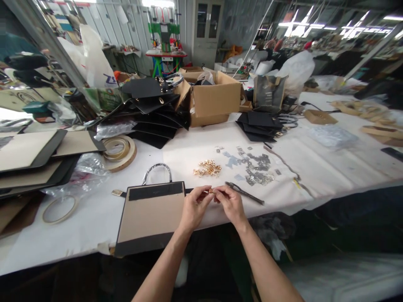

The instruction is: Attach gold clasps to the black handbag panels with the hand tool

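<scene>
My left hand (193, 209) and my right hand (232, 206) meet above the table's front edge, thumbs and fingers closed in a pinch. Between their fingertips is a small gold metal fitting (211, 191), mostly hidden. A flat bag panel (151, 216), beige with black borders, lies beside my left hand. Its wrapped handle (157, 166) points away from me, and a strap with a gold metal end (117, 192) sticks out on its left. A black strap on the right side runs behind my left fingers. Just beyond my hands sits a pile of gold fittings (208, 167).
Thin metal plates (260, 165) lie scattered to the right of the gold pile. A dark slender tool (245, 193) rests near my right hand. Tape rolls (121, 153) and stacked panels (28, 151) occupy the left. Behind stand a cardboard box (215, 98) and black bag pieces (260, 126).
</scene>
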`<action>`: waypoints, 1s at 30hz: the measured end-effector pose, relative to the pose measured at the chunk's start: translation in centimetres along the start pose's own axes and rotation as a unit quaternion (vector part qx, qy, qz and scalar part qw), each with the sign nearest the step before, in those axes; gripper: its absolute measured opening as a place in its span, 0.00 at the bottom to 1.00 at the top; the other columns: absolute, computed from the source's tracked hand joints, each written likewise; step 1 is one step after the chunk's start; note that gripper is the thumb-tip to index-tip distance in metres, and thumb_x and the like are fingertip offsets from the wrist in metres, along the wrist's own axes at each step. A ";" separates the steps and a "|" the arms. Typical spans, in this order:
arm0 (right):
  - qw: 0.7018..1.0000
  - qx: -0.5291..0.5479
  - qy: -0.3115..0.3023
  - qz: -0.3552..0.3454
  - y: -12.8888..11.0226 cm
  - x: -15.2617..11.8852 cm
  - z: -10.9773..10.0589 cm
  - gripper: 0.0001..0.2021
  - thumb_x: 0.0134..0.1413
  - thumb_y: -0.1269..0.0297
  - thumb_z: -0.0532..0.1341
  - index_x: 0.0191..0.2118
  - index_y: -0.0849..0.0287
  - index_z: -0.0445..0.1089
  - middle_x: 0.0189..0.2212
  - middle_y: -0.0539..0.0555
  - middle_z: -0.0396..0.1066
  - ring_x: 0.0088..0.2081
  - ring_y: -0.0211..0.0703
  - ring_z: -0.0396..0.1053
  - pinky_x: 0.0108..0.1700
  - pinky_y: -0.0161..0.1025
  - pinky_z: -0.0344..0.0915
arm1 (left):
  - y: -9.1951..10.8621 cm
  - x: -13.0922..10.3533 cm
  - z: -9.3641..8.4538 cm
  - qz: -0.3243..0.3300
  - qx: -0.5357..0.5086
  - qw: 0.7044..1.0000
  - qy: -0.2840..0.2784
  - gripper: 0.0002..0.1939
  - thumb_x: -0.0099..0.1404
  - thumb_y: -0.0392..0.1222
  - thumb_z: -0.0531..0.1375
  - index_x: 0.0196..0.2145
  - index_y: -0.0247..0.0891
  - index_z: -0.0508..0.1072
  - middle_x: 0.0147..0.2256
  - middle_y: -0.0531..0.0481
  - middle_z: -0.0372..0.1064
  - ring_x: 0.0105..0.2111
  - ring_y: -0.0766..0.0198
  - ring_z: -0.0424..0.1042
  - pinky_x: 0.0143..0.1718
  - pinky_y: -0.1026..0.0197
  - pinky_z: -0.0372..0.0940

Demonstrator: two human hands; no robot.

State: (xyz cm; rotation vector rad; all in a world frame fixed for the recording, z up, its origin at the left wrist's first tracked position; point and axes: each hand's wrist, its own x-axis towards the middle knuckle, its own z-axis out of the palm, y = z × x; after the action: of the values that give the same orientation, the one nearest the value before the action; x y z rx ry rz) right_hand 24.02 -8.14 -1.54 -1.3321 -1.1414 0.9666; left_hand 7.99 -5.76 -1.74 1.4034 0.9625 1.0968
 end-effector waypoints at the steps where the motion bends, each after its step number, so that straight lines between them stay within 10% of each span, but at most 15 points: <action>1: 1.000 -0.003 -0.001 -0.001 0.0 0.0 0.0 0.14 0.58 0.49 0.68 0.36 0.55 0.79 0.26 0.51 0.75 0.27 0.43 0.71 0.32 0.39 0.70 | 0.0 0.0 0.0 0.001 0.000 1.000 0.000 0.12 0.69 0.46 0.65 0.48 0.41 0.79 0.42 0.46 0.80 0.41 0.58 0.79 0.46 0.58 0.73; 16: 0.999 0.004 -0.027 0.032 -0.5 0.3 0.1 0.16 0.58 0.48 0.68 0.31 0.57 0.77 0.19 0.49 0.71 0.23 0.41 0.67 0.30 0.38 0.66 | 0.5 -0.2 -0.1 0.039 0.079 0.996 0.015 0.05 0.70 0.40 0.63 0.43 0.42 0.78 0.40 0.49 0.79 0.38 0.61 0.78 0.44 0.60 0.70; 23: 0.998 0.059 -0.034 0.003 -0.6 0.0 -0.2 0.15 0.61 0.50 0.67 0.46 0.55 0.78 0.32 0.53 0.77 0.33 0.43 0.73 0.38 0.40 0.71 | -0.2 -0.1 -0.2 -0.002 0.011 0.999 0.047 0.12 0.71 0.47 0.63 0.48 0.40 0.78 0.42 0.46 0.79 0.39 0.59 0.77 0.43 0.59 0.72; 30: 0.998 0.056 -0.005 0.019 0.1 -0.4 0.6 0.13 0.55 0.52 0.71 0.37 0.56 0.76 0.26 0.51 0.76 0.27 0.42 0.73 0.33 0.38 0.72 | 0.2 0.1 -0.6 0.028 0.007 0.999 -0.027 0.18 0.74 0.48 0.60 0.57 0.42 0.77 0.49 0.43 0.75 0.45 0.59 0.75 0.49 0.57 0.71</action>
State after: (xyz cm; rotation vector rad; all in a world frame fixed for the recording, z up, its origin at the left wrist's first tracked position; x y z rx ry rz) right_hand 23.36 -8.40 -1.68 -1.2628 -1.0571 1.0509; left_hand 7.41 -5.49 -1.56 1.4726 0.8984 1.0893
